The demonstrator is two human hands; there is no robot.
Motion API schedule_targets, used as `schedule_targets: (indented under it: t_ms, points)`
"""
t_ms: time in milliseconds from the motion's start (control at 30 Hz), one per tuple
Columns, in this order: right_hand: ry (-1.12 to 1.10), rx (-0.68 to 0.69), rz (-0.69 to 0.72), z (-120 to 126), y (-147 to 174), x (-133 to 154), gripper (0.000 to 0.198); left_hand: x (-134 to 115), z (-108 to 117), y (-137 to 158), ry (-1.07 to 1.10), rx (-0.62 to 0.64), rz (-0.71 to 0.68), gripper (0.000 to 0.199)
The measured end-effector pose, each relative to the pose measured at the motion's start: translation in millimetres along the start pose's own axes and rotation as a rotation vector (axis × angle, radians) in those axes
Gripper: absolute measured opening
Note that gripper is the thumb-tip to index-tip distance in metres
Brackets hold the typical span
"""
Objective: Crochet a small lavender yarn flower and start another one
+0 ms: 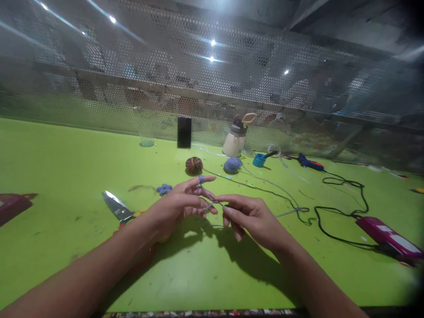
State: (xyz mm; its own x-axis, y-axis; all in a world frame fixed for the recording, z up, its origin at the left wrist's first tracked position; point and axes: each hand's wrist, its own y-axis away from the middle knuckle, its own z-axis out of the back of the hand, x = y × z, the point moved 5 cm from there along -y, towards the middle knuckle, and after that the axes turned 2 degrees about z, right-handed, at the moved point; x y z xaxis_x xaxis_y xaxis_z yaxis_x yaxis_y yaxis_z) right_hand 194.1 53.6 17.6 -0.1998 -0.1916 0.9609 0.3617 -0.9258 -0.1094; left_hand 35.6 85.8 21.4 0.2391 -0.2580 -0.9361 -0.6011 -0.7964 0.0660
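Note:
Blue-purple yarn (pixel 207 193) is looped round the raised index finger of my left hand (pixel 185 198) and runs down to its other fingers, which are curled on it. My right hand (pixel 251 216) meets it from the right, thumb and fingertips pinched on a thin crochet hook (pixel 218 203), mostly hidden by the fingers. The hook's tip reaches the yarn between both hands. Beyond them lie a blue-purple yarn ball (pixel 232 165) and a dark multicoloured yarn ball (pixel 194 165). A small blue crocheted flower (pixel 164 189) rests just behind my left hand.
Scissors (pixel 121 210) lie partly under my left forearm on the green table (pixel 59 176). Farther back stand a phone (pixel 184 132), a bottle (pixel 236 137) and a blue pot (pixel 259 160). A glue gun (pixel 309 162) and a magenta device (pixel 387 236) with black cord are at right.

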Motion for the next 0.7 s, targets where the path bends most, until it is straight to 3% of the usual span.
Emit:
schedule_targets:
  t_ms: [167,400,567,700]
  points:
    - [0.054,-0.015,-0.007,-1.4,-0.3,0.7,0.036,-3.1,6.7,-2.8,-0.047,-0.102,0.011,0.042]
    - [0.069,-0.015,-0.021,-1.6,1.0,0.9,0.036,-7.9,11.6,-3.9,-0.273,-0.140,-0.035,0.069]
    - [0.064,-0.041,-0.034,-3.1,0.2,-0.4,0.036,-8.0,8.8,-3.3,-0.293,-0.194,-0.018,0.067]
    - [0.042,-0.036,-0.035,-4.8,-0.5,-0.5,0.036,-9.2,5.2,-2.0,-0.319,-0.222,-0.081,0.067]
